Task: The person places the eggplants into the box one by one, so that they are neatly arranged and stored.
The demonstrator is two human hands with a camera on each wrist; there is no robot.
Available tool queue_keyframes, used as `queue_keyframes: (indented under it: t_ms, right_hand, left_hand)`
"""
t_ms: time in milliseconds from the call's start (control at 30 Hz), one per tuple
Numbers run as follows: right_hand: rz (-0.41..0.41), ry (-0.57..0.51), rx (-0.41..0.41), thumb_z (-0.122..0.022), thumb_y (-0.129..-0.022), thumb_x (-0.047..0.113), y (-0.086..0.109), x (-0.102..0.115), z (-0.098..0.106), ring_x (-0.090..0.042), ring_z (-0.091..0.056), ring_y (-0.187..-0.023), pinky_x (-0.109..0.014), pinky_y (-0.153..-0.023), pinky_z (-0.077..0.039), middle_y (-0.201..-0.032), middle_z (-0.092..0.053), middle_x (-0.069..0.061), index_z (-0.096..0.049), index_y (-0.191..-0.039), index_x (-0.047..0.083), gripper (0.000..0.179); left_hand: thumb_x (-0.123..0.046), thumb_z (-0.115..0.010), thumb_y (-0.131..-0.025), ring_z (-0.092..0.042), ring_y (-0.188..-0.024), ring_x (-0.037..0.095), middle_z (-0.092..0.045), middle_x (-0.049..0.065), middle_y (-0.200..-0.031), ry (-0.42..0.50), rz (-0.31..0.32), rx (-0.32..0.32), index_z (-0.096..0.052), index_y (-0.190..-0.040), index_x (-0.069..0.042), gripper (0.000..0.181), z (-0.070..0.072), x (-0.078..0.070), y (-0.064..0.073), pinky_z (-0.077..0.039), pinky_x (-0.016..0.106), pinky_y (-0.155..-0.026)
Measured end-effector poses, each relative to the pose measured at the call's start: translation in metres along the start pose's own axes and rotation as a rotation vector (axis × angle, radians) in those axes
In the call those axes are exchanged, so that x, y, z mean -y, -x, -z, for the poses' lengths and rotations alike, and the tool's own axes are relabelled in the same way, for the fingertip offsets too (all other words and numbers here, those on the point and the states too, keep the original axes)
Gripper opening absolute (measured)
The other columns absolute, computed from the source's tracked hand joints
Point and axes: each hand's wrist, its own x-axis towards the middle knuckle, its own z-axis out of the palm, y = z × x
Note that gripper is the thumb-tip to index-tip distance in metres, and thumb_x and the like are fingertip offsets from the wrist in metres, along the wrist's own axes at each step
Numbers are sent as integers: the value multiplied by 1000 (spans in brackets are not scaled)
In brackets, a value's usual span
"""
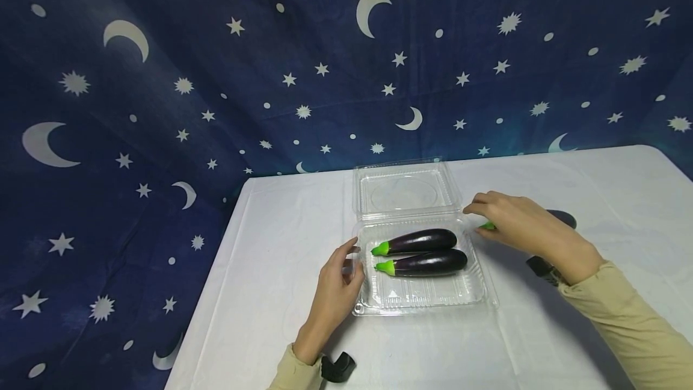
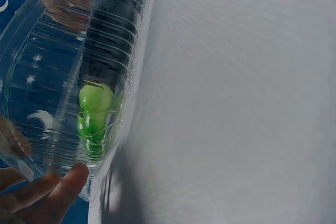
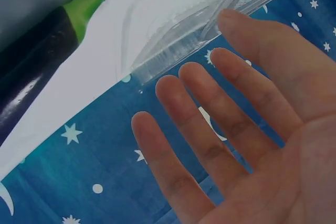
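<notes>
Head: two eggplants [image 1: 433, 262] lie in the open clear container [image 1: 417, 294]; a third eggplant [image 1: 564, 218] lies outside, to its right, partly behind the right hand [image 1: 511, 218]. Left wrist: the left hand [image 2: 42, 199] touches the container's left end, fingers nearly straight. Right wrist: fingers extended, holding nothing. Loading appears under way; the next move likely calls for grasping the third eggplant.

Seemingly three eggplants [image 1: 433, 263], one partly hidden; one clear container [image 1: 419, 292]; one table [image 1: 281, 257]; one patterned backdrop [image 1: 303, 11].
</notes>
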Motion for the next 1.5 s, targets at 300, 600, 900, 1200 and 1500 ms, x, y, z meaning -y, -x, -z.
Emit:
queue_keyframes:
  t_ms: [300, 600, 900, 1200, 1500]
  right_hand:
    - [-42, -22, 30, -84, -78, 13, 1, -8, -3, -30, -66, -96, -44, -67, -57, -106, -66, -9, -72, -111, 6, 36]
    - [-63, -40, 51, -84, -77, 13, 2, -15, -9, -34, -64, -103, -49, -75, -57, -108, -66, -10, -71, -111, 5, 37]
    - [-63, -39, 56, -84, -77, 14, 4, -21, -16, -32, -64, -100, -48, -74, -57, -106, -66, -11, -71, -110, 4, 37]
    - [-73, -45, 64, -85, -76, 11, 4, -27, -22, -33, -64, -99, -49, -76, -57, -104, -66, -11, -72, -109, 3, 36]
    - [-45, -17, 73, -87, -71, 7, 3, -31, -26, -32, -64, -93, -47, -76, -57, -100, -67, -11, -72, -104, 2, 37]
  left_hand:
    - [-9, -59, -95, -67, -95, 16, -65, 10, -122, -2, -3, -2, -51, -142, -7, 48, 0, 1, 0, -58, 25, -75]
    - [-10, -58, -95, -67, -94, 14, -66, 9, -123, -7, 2, -1, -52, -142, -7, 47, 0, 1, -1, -58, 25, -75]
    - [-11, -58, -96, -67, -94, 14, -65, 9, -123, 2, 11, 2, -52, -142, -7, 46, 0, 1, 0, -58, 26, -77]
    - [-11, -58, -96, -67, -95, 14, -65, 8, -123, 1, 14, 5, -52, -142, -8, 46, 0, 1, 0, -58, 25, -76]
    - [-11, -58, -96, -67, -95, 13, -65, 6, -123, 3, 15, 4, -51, -142, -9, 47, -1, 2, 0, -57, 24, -75]
